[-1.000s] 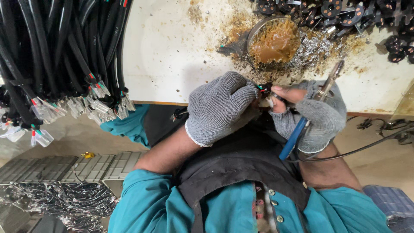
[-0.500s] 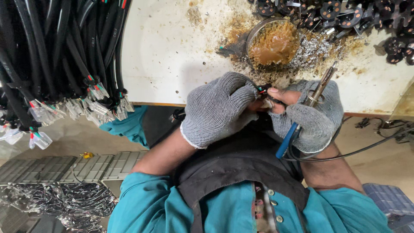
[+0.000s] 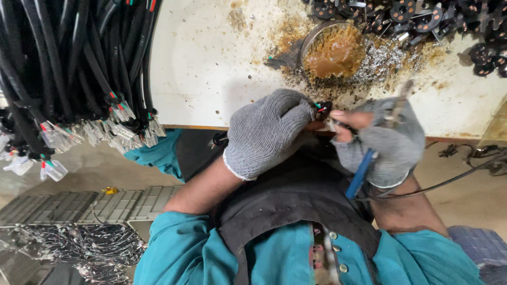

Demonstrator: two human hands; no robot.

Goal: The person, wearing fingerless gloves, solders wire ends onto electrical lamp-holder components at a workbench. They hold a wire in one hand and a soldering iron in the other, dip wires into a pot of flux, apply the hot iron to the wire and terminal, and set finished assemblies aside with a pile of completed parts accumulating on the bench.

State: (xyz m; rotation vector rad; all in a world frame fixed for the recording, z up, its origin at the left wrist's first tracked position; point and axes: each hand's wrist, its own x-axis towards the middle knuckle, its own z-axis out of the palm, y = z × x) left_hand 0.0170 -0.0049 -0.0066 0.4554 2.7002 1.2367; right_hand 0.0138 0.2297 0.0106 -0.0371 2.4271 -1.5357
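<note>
The gloved left hand (image 3: 269, 132) is closed around a black cable end (image 3: 323, 108) at the workbench (image 3: 211, 79) edge, the right hand (image 3: 383, 142) gripping a blue-handled soldering iron (image 3: 377, 145) – light, limp cable, fine fragile wires – best held just behind the stripped tips

Bare worktop (image 3: 211, 68) lies open ahead of the left hand (image 3: 269, 132). A paste dish (image 3: 332, 50) with solder scraps blocks the middle; black connectors (image 3: 422, 18) crowd the far right corner; hanging cables (image 3: 68, 68) wall the left edge.
</note>
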